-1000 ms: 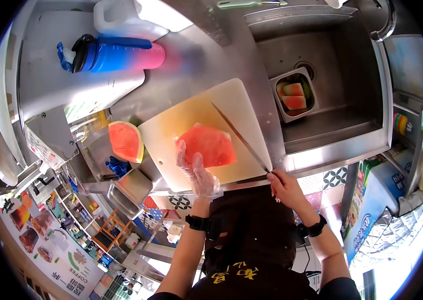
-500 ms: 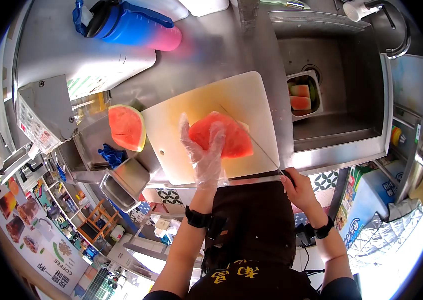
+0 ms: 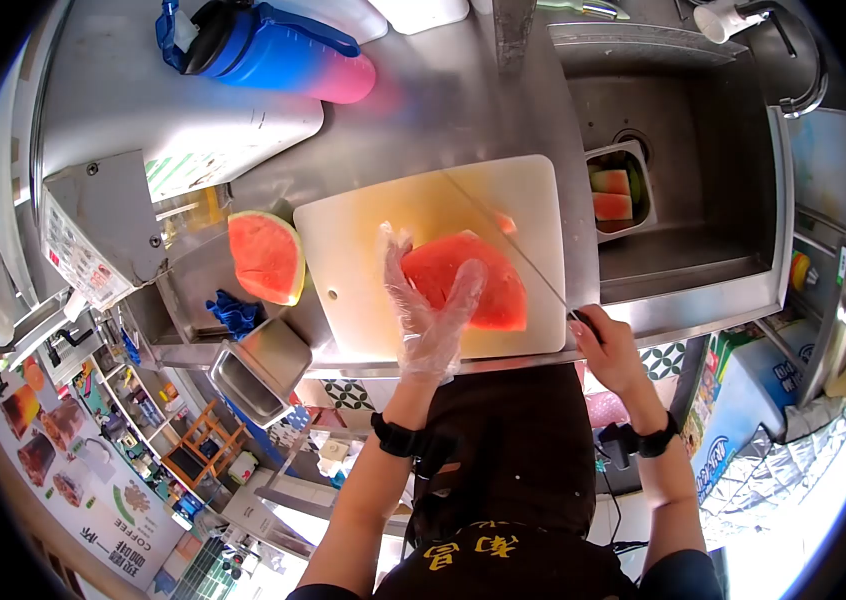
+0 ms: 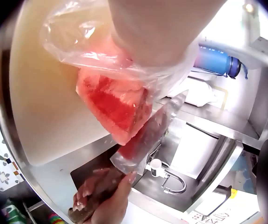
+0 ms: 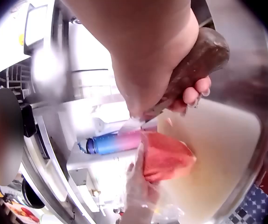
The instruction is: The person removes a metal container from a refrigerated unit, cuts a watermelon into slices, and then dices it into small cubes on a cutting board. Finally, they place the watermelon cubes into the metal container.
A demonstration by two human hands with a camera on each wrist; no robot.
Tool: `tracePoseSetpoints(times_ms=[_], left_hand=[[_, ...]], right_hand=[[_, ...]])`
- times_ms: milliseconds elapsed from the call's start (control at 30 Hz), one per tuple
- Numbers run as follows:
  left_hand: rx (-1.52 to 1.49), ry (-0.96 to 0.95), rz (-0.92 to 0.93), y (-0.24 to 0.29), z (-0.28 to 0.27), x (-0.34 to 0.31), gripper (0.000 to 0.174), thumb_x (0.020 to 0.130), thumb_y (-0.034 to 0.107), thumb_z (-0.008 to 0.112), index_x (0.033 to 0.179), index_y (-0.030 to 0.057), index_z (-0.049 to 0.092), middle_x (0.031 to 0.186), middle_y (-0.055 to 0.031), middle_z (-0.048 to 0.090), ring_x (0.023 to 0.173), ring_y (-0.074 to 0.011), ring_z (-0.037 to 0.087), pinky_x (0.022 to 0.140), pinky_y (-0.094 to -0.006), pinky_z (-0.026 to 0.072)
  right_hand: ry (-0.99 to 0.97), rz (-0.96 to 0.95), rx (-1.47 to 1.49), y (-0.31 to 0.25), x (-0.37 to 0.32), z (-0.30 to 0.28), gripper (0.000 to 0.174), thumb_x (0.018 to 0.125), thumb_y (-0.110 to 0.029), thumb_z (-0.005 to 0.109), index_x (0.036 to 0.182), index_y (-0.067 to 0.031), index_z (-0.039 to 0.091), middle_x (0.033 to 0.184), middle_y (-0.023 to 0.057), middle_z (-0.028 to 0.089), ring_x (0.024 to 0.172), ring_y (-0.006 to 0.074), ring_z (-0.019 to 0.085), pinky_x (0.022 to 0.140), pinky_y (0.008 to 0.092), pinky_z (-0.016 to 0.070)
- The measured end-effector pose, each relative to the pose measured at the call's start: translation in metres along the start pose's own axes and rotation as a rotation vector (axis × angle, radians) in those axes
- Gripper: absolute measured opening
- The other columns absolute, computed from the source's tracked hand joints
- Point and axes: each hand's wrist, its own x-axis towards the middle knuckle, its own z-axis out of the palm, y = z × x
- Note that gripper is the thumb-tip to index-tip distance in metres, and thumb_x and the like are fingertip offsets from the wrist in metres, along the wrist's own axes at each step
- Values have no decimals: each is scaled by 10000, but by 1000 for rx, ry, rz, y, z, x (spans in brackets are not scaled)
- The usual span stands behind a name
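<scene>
My left hand point(image 3: 433, 315), in a clear plastic glove, holds a chunk of red watermelon point(image 3: 488, 290) on the white cutting board point(image 3: 343, 225). The thumb lies over the near side of the chunk, and the fingers are along its left side. My bare right hand point(image 3: 608, 350) grips the knife point(image 4: 145, 133) by its brown handle point(image 5: 194, 65) at the board's right front corner. The blade slants up and left across the board, just right of the chunk. A small watermelon offcut point(image 3: 506, 222) lies beside the blade near the back.
A watermelon wedge with rind point(image 3: 266, 258) sits left of the board. Near it are a blue cloth point(image 3: 233, 313) and a metal container point(image 3: 248, 385). The sink point(image 3: 713, 265) at right holds a pan point(image 3: 643, 215) with melon pieces. A blue-pink bottle point(image 3: 283, 60) lies behind.
The left hand and watermelon chunk have shifted right across the board. A small offcut now shows apart from the chunk by the blade. The right hand keeps its grip on the knife.
</scene>
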Motion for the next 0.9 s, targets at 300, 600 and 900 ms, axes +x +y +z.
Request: tracePoseSetpoints(times_ms=[300, 600, 900], left_hand=[[131, -220, -20, 8, 5, 15, 966, 790, -93, 689, 1503, 178, 97, 1434, -99, 232, 1233, -179, 396, 926, -324, 519], [162, -194, -37, 6, 5, 16, 929, 779, -110, 682, 1487, 155, 143, 1462, -93, 223, 1262, -175, 375, 947, -331, 514], [152, -198, -63, 2, -1, 16, 965, 780, -129, 659, 1499, 173, 91, 1493, -100, 184, 1251, -203, 417, 965, -364, 509]], right_hand=[[-109, 29, -284, -19, -13, -80, 288, 923, -294, 614, 908, -8, 580, 653, 165, 581, 564, 334, 549, 529, 355, 433], [-210, 38, -239, -20, 0, -72, 285, 944, -300, 573, 882, -22, 587, 657, 167, 588, 599, 358, 564, 545, 384, 424], [-281, 137, -234, -16, 1, -93, 266, 927, -284, 601, 905, -19, 611, 661, 159, 603, 560, 305, 548, 535, 369, 413]])
